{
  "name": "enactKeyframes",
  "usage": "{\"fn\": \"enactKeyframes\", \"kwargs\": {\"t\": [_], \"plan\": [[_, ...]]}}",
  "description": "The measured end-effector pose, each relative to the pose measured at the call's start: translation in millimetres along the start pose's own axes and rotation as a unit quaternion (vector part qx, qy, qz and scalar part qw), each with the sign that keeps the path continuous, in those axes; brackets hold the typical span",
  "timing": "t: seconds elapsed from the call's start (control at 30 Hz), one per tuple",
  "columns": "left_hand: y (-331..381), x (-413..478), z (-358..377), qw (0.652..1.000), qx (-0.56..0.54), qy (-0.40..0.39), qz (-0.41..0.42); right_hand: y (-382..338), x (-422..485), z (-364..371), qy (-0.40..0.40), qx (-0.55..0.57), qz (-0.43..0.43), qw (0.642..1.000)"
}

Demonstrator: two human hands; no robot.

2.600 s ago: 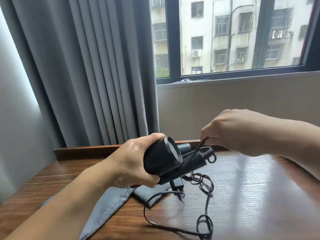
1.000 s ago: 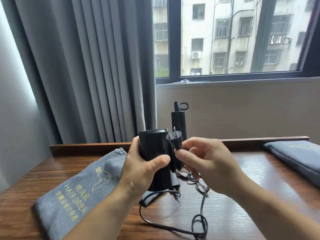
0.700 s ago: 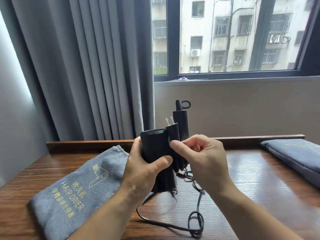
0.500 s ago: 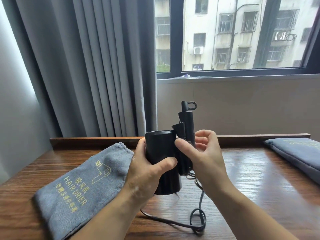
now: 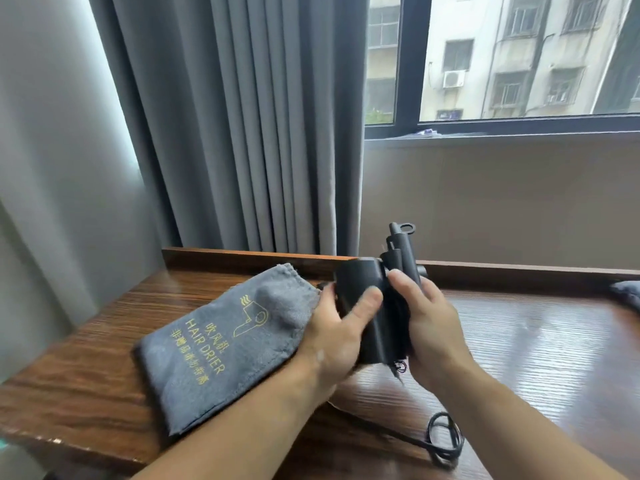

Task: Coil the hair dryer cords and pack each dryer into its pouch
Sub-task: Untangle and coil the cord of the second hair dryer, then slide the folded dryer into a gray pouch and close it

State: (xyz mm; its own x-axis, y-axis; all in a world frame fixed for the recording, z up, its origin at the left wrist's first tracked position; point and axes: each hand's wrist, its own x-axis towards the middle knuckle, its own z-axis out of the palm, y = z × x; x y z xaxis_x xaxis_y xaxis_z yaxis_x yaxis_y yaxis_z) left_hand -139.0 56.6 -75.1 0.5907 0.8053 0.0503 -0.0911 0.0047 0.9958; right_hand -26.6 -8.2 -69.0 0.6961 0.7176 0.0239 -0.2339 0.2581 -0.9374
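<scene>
A black folding hair dryer [image 5: 360, 292] stands upright above the wooden table [image 5: 540, 348], its folded handle pointing up. My left hand [image 5: 332, 337] grips the barrel with the thumb across its front. My right hand [image 5: 429, 327] holds the handle side and presses the plug against it. The black cord [image 5: 443, 441] trails down from the dryer and lies in a loose loop on the table near the front. A grey pouch [image 5: 221, 344] with yellow "HAIR DRIER" print lies flat to the left, touching my left hand.
A second grey pouch [image 5: 628, 294] shows at the right edge of the table. A raised wooden lip runs along the table's back. Grey curtains [image 5: 249, 126] hang behind on the left, a window on the right. The table's left front corner is close to the pouch.
The view swung right and down. Both hands brought the dryer lower toward the table. The plug prongs, seen sticking up earlier, are now tucked against the handle under my right hand.
</scene>
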Motion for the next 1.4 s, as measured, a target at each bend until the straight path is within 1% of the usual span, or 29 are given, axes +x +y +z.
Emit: {"fn": "enactKeyframes", "kwargs": {"t": [0.03,0.07,0.1,0.13,0.17,0.2,0.23,0.27,0.3,0.33,0.4,0.47,0.5,0.57,0.6,0.7,0.77,0.8,0.87,0.9,0.93,0.97,1.0,1.07,1.13,1.2,1.23,1.3,1.4], "plan": [[4,7,-9,0.999,0.028,-0.023,-0.014,-2,5,-4,0.015,0.017,0.008,1.0],[8,19,-22,0.995,0.096,-0.02,-0.013,-5,10,-10,0.024,0.034,0.019,0.999],[10,35,-39,0.974,0.225,0.014,-0.001,-8,13,-16,0.031,0.045,0.031,0.998],[6,51,-56,0.917,0.395,0.053,0.004,-10,16,-23,0.039,0.048,0.04,0.997],[1,61,-70,0.842,0.534,0.072,0.0,-10,18,-30,0.043,0.047,0.047,0.997],[-7,67,-81,0.789,0.611,0.062,-0.022,-9,19,-35,0.044,0.044,0.052,0.997],[-15,71,-86,0.763,0.643,0.04,-0.056,-8,19,-38,0.042,0.037,0.057,0.997],[-25,74,-90,0.757,0.648,0.023,-0.078,-6,18,-40,0.036,0.027,0.059,0.997],[-32,76,-93,0.761,0.644,0.022,-0.076,-4,16,-41,0.026,0.014,0.059,0.998],[-38,78,-96,0.767,0.639,0.029,-0.052,-3,15,-41,0.013,0.001,0.059,0.998],[-44,79,-110,0.778,0.626,0.039,0.037,-1,10,-38,-0.022,-0.026,0.051,0.998],[-41,73,-127,0.78,0.617,-0.003,0.105,1,6,-34,-0.054,-0.052,0.043,0.996],[-36,67,-138,0.778,0.615,-0.039,0.122,1,4,-32,-0.07,-0.064,0.04,0.995],[-19,51,-166,0.77,0.616,-0.115,0.121,0,1,-28,-0.101,-0.089,0.034,0.99],[-10,43,-182,0.763,0.621,-0.14,0.112,-2,-1,-25,-0.115,-0.101,0.031,0.988],[16,22,-219,0.727,0.666,-0.167,0.012,-11,-3,-15,-0.163,-0.121,0.018,0.979],[28,11,-223,0.707,0.689,-0.15,-0.056,-18,-5,-4,-0.193,-0.132,0.014,0.972],[30,8,-220,0.706,0.693,-0.131,-0.065,-20,-6,3,-0.205,-0.138,0.014,0.969],[24,2,-205,0.707,0.7,-0.081,-0.058,-20,-9,17,-0.228,-0.155,0.027,0.961],[17,-2,-196,0.698,0.711,-0.062,-0.046,-18,-12,25,-0.239,-0.164,0.034,0.957],[10,-6,-188,0.682,0.728,-0.05,-0.036,-15,-15,31,-0.249,-0.175,0.041,0.952],[3,-7,-184,0.678,0.734,-0.04,-0.025,-12,-17,35,-0.261,-0.186,0.048,0.946],[-1,-7,-184,0.686,0.727,-0.028,-0.014,-8,-19,39,-0.271,-0.197,0.054,0.941],[-4,-6,-195,0.729,0.684,-0.004,-0.008,-5,-23,43,-0.288,-0.216,0.063,0.931],[-3,-9,-209,0.772,0.636,-0.002,0.003,-2,-24,45,-0.305,-0.225,0.069,0.923],[-1,-15,-217,0.806,0.591,-0.01,0.014,0,-26,50,-0.313,-0.243,0.071,0.915],[0,-19,-219,0.815,0.579,-0.014,0.016,2,-27,52,-0.318,-0.251,0.072,0.912],[-1,-23,-222,0.818,0.574,0.01,0.039,5,-27,59,-0.323,-0.268,0.07,0.905],[-2,-24,-224,0.819,0.549,0.113,0.12,7,-27,65,-0.357,-0.274,0.078,0.889]]}}
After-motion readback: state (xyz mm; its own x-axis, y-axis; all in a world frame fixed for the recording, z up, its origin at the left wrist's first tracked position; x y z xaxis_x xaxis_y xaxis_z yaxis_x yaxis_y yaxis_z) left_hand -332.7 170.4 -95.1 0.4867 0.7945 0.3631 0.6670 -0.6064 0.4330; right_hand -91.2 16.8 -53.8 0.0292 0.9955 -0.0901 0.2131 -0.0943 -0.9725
